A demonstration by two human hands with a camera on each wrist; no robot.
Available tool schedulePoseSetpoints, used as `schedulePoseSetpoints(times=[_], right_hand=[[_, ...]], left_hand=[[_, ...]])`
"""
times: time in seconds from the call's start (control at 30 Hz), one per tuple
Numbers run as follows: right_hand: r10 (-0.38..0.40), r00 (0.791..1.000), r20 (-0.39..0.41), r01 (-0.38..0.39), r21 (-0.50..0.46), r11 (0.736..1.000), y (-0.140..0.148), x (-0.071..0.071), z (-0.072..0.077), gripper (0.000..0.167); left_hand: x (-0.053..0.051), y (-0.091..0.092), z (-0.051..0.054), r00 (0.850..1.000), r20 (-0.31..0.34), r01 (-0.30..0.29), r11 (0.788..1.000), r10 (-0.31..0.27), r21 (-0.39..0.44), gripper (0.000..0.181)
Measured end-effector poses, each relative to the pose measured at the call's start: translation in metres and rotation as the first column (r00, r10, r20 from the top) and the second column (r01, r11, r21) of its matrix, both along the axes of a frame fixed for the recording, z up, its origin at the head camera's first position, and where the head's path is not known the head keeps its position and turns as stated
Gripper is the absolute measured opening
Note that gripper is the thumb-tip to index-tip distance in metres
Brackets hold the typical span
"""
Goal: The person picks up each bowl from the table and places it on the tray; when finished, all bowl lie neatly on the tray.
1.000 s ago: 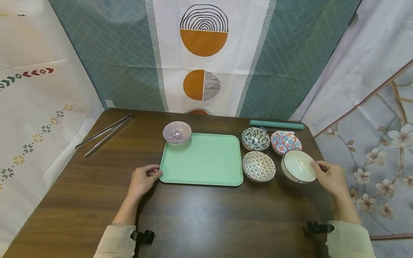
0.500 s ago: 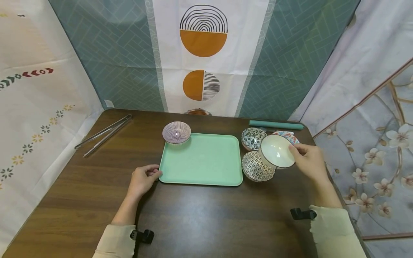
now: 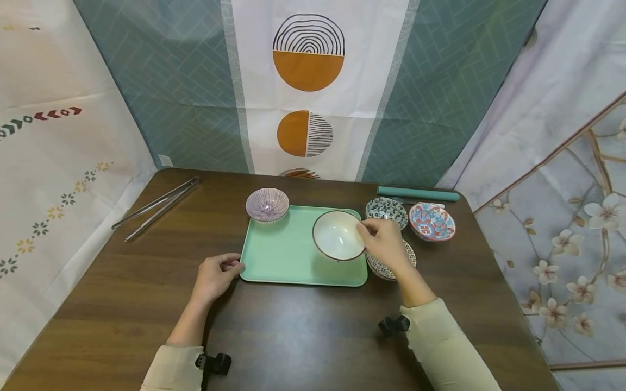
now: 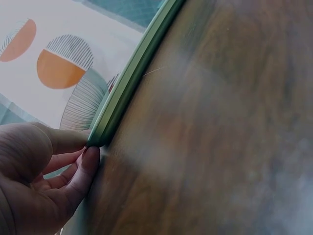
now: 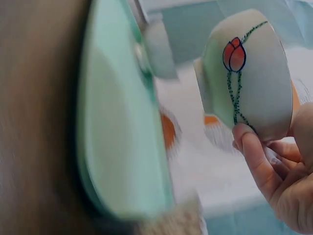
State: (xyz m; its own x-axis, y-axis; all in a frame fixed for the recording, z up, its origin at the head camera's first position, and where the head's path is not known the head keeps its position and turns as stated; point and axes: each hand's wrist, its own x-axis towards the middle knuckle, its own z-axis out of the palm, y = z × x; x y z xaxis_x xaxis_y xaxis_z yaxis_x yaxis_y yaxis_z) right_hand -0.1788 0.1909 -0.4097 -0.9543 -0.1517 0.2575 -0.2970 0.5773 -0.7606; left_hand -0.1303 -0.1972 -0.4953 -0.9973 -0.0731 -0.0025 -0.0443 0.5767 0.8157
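My right hand [image 3: 386, 243] pinches the rim of a white bowl [image 3: 336, 236] with a dark rim, held above the right part of the green tray [image 3: 279, 263]. In the right wrist view the bowl's outside [image 5: 254, 83] carries a red tulip with a dotted green stem, and its foot points toward the tray. At the tray's front left corner, my left hand [image 3: 215, 276] grips the edge between thumb and fingers, as the left wrist view shows at the tray edge [image 4: 120, 93]. A purple striped bowl [image 3: 267, 205] sits at the tray's back left corner.
Right of the tray stand a dark leaf-patterned bowl [image 3: 386, 209], a red and blue bowl [image 3: 432, 221] and a small-patterned bowl [image 3: 383, 266], partly behind my right hand. Metal tongs [image 3: 158, 207] lie at the left. A teal roll [image 3: 418, 193] lies along the back edge.
My right hand has lifted the white bowl from the table's right side and carried it left, past the other bowls, to over the tray. The left hand has stayed at the tray corner.
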Motion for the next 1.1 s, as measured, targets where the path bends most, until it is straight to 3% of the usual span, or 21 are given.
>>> schedulePoseSetpoints(times=[0.2,0.43,0.6,0.87,1.1], right_hand=[[0.018,0.997,0.075,-0.017,-0.013,1.0,-0.05,-0.002,-0.017,0.018],[0.055,0.997,0.047,-0.059,0.081,0.995,-0.097,-0.012,-0.04,0.022],[0.101,0.989,0.108,-0.107,0.054,0.993,-0.121,-0.012,-0.051,0.024],[0.148,0.975,0.165,-0.144,-0.039,0.989,-0.139,-0.006,-0.058,0.02],[0.19,0.951,0.245,-0.173,-0.088,0.981,-0.126,-0.005,-0.05,0.028]], left_hand=[[0.0,-0.001,0.0,1.0,0.007,0.012,1.0,-0.012,-0.001,0.029],[0.001,-0.002,0.001,1.0,0.011,0.02,1.0,-0.02,0.002,0.029],[-0.002,-0.002,0.0,0.999,0.011,0.033,0.999,-0.033,0.015,0.029],[-0.003,-0.002,0.001,0.999,0.018,0.041,0.998,-0.042,0.051,0.027],[0.0,-0.003,0.001,0.999,0.035,0.031,0.999,-0.033,0.043,0.027]])
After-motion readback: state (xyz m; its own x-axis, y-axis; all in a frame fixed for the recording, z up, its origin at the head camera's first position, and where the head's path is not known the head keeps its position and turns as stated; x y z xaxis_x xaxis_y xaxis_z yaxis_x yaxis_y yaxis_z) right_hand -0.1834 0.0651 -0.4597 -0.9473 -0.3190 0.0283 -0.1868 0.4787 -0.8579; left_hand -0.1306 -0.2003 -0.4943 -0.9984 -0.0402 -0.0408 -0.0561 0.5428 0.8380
